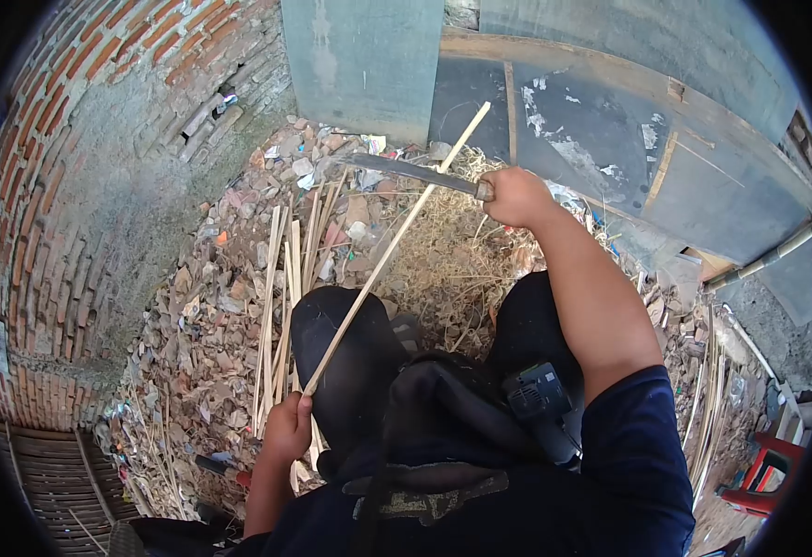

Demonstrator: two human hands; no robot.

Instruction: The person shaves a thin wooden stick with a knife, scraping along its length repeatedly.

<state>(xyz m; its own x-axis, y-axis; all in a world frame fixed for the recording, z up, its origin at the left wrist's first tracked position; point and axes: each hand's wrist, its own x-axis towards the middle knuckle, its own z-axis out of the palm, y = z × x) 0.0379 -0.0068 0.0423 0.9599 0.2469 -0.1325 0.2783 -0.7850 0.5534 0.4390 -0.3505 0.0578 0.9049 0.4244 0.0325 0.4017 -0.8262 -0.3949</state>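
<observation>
The right hand [517,197], upper centre of the frame, is closing around the handle of a knife [415,171]. The blade is pointing toward the upper left and crossing a pale strip [396,243] near its upper end; whether the edge is cutting in cannot be told. The left hand [288,429], lower left of centre, is gripping the strip's lower end, thumb along it. The strip is slanting up to the upper centre, passing over the left knee [336,325]. Beyond the strip, shavings [452,260] are covering the ground at centre. More strips [271,316] are lying left of the left knee, on rubble [211,320]. A brick wall [44,232] is rising along the left side, grey panels [364,70] are standing across the top, and a red stool [760,501] is sitting at lower right.
</observation>
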